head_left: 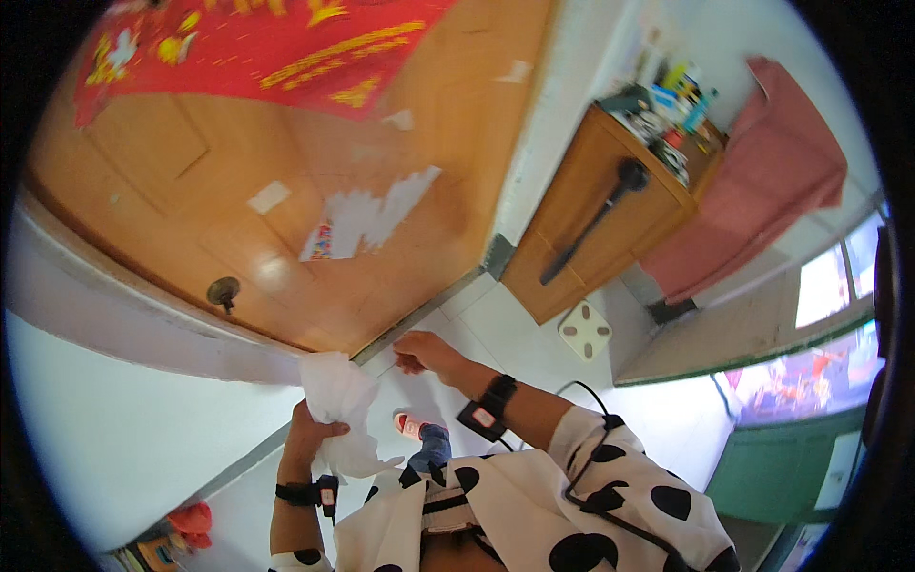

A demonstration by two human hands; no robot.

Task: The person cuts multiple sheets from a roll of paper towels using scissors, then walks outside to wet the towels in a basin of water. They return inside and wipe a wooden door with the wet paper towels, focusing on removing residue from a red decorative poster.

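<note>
A thin white plastic bag [343, 405] hangs from my left hand [307, 437], its thumb lying across the side of the bag. The upper part of the bag bulges out beyond my fingers, beside the edge of the door frame. To the right of the bag, apart from it, is my right hand [426, 353] with its fingers curled inward. Its palm is turned away, so whether anything small is inside stays hidden. Both wrists carry a black strap with a small box.
A wooden door [315, 172] with a round knob [224, 291] and red poster [315, 57] stands ahead. At right are a wooden cabinet [591, 210] topped with bottles, a pink cloth [753, 181], a white scale [584, 331] and a green cabinet [772, 477]. A red bag [193, 522] lies lower left.
</note>
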